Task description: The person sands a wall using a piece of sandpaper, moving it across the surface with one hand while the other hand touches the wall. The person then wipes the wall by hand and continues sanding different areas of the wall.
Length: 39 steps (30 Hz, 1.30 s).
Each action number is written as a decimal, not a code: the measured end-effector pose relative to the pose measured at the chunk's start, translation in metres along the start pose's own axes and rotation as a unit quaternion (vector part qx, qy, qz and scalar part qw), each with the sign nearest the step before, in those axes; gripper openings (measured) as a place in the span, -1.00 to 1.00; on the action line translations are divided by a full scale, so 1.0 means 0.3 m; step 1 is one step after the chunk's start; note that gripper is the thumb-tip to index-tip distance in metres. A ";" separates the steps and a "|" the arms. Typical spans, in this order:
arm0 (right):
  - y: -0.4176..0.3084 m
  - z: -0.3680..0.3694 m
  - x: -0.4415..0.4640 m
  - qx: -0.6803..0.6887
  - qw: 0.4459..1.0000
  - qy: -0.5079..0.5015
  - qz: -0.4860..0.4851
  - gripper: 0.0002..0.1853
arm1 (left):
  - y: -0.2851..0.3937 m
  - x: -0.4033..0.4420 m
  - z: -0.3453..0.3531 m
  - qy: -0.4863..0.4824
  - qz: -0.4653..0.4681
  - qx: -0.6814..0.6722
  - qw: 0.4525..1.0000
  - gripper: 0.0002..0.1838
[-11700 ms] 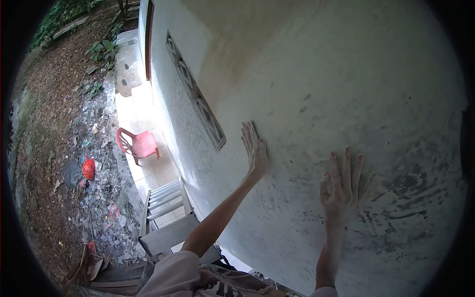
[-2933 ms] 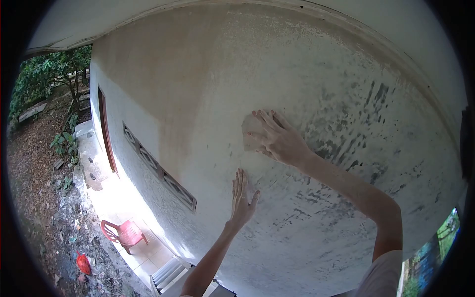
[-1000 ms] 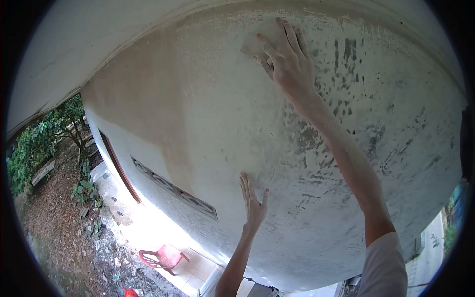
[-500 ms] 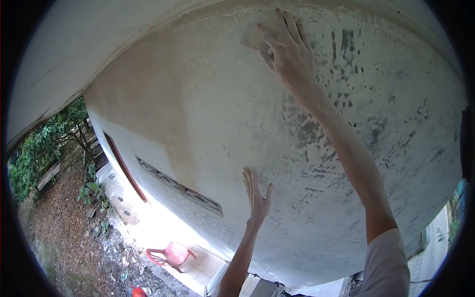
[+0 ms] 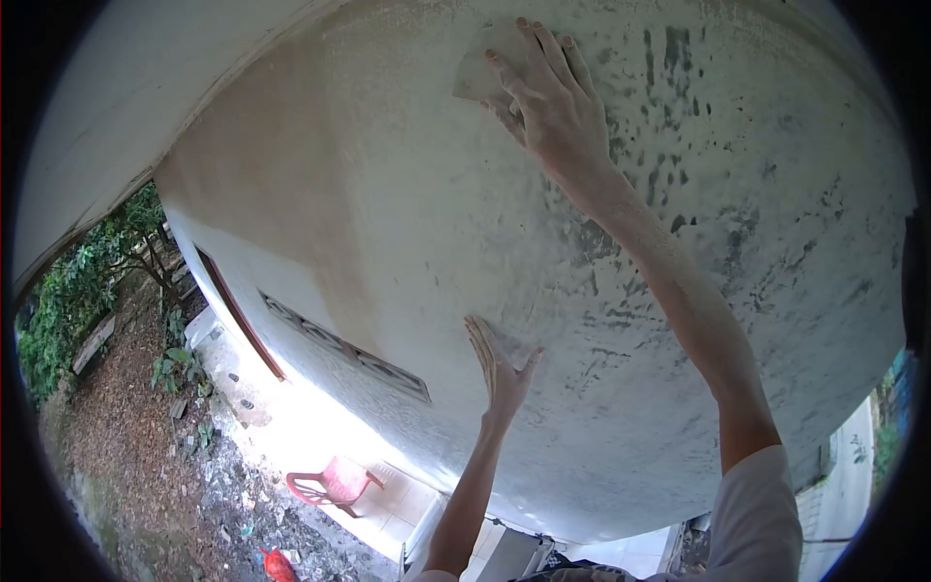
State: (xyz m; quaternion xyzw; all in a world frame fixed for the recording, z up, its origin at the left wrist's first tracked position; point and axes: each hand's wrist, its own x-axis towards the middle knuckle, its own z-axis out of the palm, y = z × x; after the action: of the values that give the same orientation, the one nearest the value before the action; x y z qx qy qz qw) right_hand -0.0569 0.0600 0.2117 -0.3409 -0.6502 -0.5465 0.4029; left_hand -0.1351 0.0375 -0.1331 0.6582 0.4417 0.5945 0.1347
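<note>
High on the pale plastered wall (image 5: 417, 194), my right hand (image 5: 562, 112) presses a thin, flat, greyish sheet (image 5: 477, 78) that looks like sandpaper. Its fingers are spread over the sheet, whose left edge and corner stick out beyond them. White dust coats that hand and forearm. Lower down, my left hand (image 5: 501, 373) rests against the same wall, fingers stretched upward and thumb held apart, with nothing in it. Dark patches and smears (image 5: 674, 82) mark the wall to the right of my right hand.
A ceiling or overhang (image 5: 126, 87) borders the wall at upper left. Below are a vent opening (image 5: 344, 344) in the wall, a red plastic chair (image 5: 344, 480) on tiles, a red bag (image 5: 277, 565), littered ground (image 5: 116, 427) and trees (image 5: 92, 281).
My right hand has slid a little left and slightly down the wall with the sheet. My left thumb has spread farther from its fingers. The view has shifted slightly.
</note>
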 end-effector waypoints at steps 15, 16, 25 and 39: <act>-0.079 0.002 -0.205 0.071 0.996 -0.041 -0.044 -0.51 | -0.101 -0.164 0.062 -0.011 -0.095 -0.027 0.995 0.38; -0.067 0.000 -0.195 0.055 0.998 -0.008 -0.016 -0.53 | -0.106 -0.170 0.071 -0.008 -0.096 -0.028 0.995 0.38; -0.343 0.028 -0.874 0.015 0.897 -0.290 -0.335 -0.40 | -0.120 -0.233 0.084 -0.034 -0.131 -0.053 0.989 0.41; -0.384 0.015 -0.886 0.069 0.932 -0.304 -0.183 -0.43 | -0.183 -0.320 0.142 -0.026 -0.141 -0.046 0.989 0.44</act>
State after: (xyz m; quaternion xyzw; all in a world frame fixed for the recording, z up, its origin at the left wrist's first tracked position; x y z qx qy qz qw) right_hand -0.0417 0.0441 -0.0773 -0.3371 -0.8289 -0.4348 0.1012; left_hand -0.1105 0.0128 -0.2463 0.5977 0.4986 0.5723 0.2582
